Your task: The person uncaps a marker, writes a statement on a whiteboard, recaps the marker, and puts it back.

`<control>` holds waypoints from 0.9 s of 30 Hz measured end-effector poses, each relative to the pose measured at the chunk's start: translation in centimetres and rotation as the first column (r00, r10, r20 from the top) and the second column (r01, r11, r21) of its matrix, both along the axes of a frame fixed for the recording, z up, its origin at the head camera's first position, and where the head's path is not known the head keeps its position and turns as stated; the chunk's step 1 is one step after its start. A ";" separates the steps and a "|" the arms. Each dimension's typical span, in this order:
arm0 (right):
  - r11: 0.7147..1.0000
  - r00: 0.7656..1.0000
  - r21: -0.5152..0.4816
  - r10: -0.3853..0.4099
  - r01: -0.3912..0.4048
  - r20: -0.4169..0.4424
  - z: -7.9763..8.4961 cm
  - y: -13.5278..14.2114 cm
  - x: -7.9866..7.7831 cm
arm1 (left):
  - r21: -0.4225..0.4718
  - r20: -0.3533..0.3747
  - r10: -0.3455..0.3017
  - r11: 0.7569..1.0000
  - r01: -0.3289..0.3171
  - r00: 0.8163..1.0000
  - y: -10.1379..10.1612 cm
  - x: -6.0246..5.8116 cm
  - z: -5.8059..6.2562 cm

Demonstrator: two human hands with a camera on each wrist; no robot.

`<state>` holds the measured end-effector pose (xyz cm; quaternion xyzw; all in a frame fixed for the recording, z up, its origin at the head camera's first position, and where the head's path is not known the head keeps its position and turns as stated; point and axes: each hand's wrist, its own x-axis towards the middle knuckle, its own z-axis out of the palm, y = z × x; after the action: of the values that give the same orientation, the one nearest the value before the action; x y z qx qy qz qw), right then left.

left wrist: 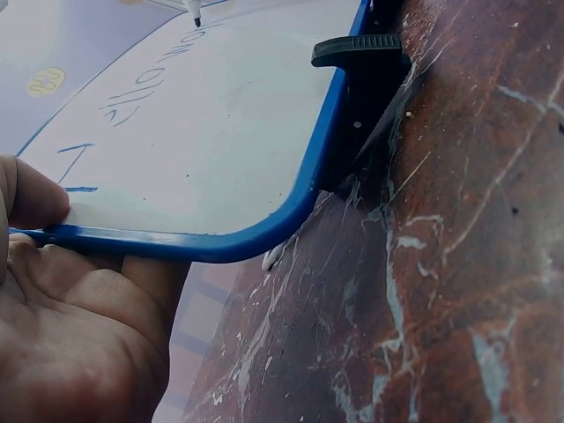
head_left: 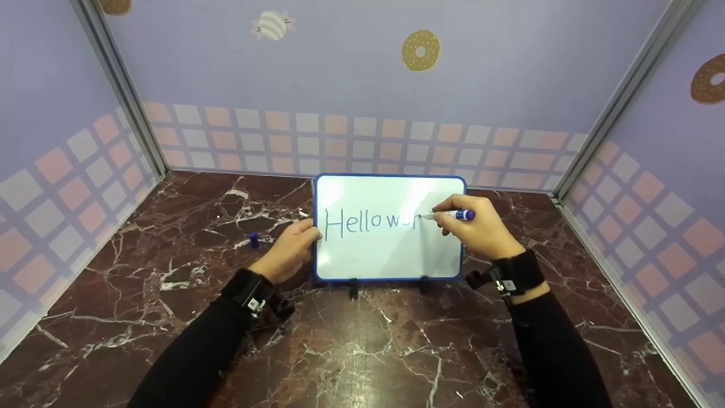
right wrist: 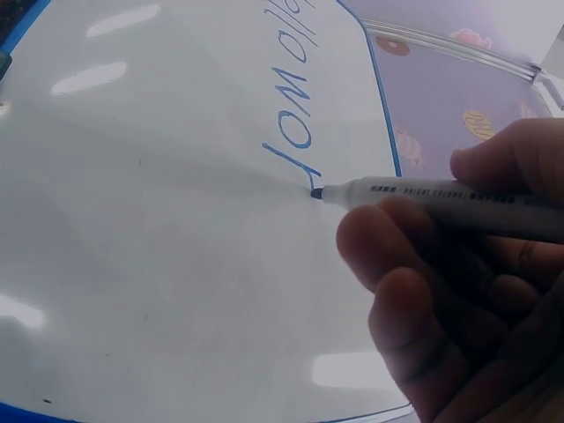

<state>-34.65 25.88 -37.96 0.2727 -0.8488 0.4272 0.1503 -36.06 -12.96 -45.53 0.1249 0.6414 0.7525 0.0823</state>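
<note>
1. Desk (head_left: 368, 362): dark red, marble-patterned top, with patterned walls (head_left: 362, 85) along its back, left and right edges.
2. Whiteboard (head_left: 374, 255): blue-framed, near the middle of the desk's back edge, face toward the person. Raised on its lower edge, presumably so the surface can be written on without lying flat.
3. Right hand (head_left: 481, 226): fingers bent, thumb and fingertips pinching the marker near its front, other fingers loosely curled; likely a grip for fine control of the tip.
4. Left hand (head_left: 290, 249): part-closed on the board's left edge, thumb on the front face, fingers behind; probably steadies it against pen pressure.
5. Lettering (head_left: 368, 222): blue "Hello wor" across the upper-middle of the board.
6. Marker (head_left: 453, 215): white barrel, blue rear end, roughly level; tip meets the end of the "r".
7. Black support feet (head_left: 353, 289): two, at the lower edge; the one in the left wrist view hooks over the frame, apparently to stop sliding.
8. Blue cap (head_left: 254, 240): on the desk, left of the left hand, apart from the marker, presumably out of the way. Standing or lying: cannot tell.
</note>
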 end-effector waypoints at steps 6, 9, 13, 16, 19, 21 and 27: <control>1.000 1.000 0.001 -0.005 0.005 0.004 0.1 0.0 0.2 | 0.001 -0.003 -0.015 1.000 0.015 1.000 0.0 0.2 -0.1; 1.000 1.000 0.005 -0.004 0.004 0.001 -0.1 0.0 0.3 | 0.007 0.010 -0.020 1.000 0.020 1.000 0.0 0.3 -0.2; 1.000 1.000 0.004 -0.002 0.002 -0.001 -0.1 0.1 0.3 | 0.011 0.016 -0.022 1.000 0.022 1.000 0.1 0.3 -0.4; 1.000 1.000 -0.006 -0.001 0.001 0.003 -0.1 0.3 0.3 | 0.009 0.013 -0.023 1.000 0.022 1.000 0.1 0.2 -0.4; 1.000 1.000 -0.011 -0.001 0.001 -0.002 -0.1 0.4 0.2 | 0.007 0.011 -0.020 1.000 0.020 1.000 0.1 0.2 -0.3; 1.000 1.000 -0.015 0.000 0.000 -0.011 0.0 0.4 0.2 | 0.003 0.005 -0.020 1.000 0.020 1.000 0.0 0.2 -0.3; 1.000 0.999 -0.001 -0.012 0.012 -0.046 0.3 0.6 0.2 | 0.003 -0.006 -0.015 1.000 0.015 1.000 0.1 -0.1 0.1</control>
<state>-34.46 26.51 -37.62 0.2774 -0.8467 0.4201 0.1724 -36.12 -12.84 -45.44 0.1321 0.6396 0.7524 0.0860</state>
